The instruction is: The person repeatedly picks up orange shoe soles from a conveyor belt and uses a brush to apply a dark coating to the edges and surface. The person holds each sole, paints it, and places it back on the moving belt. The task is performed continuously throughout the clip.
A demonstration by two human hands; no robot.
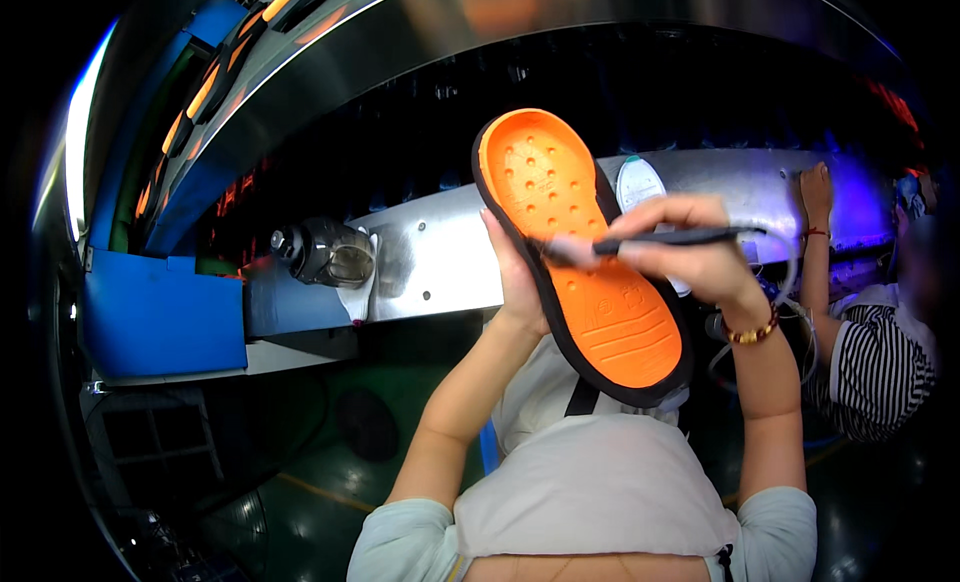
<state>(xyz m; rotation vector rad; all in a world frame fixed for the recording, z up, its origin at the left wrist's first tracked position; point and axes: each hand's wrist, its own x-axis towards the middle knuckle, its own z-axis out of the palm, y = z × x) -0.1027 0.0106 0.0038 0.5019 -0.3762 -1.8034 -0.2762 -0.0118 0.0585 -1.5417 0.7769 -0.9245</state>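
Note:
A shoe sole [625,337], bright orange inside with a black rim, is tilted up in front of me over the ledge. My left hand [517,287] grips it by its left edge, the fingers running behind it out of sight. In my right hand [695,252] is a brush [675,240] with a dark handle, held above the sole's right side. The bristle end points left over the sole's middle and is blurred, so I cannot tell how firmly it touches. The sole's orange face has small round dimples toward the far end and ridges toward the near end.
A metal ledge [455,244] runs across, carrying a dark container [325,254] beside a white cloth or paper. Behind the sole lies a white oval piece [638,182]. More orange-and-black soles [205,90] line the upper left. A co-worker's hand [817,187] reaches the ledge at right.

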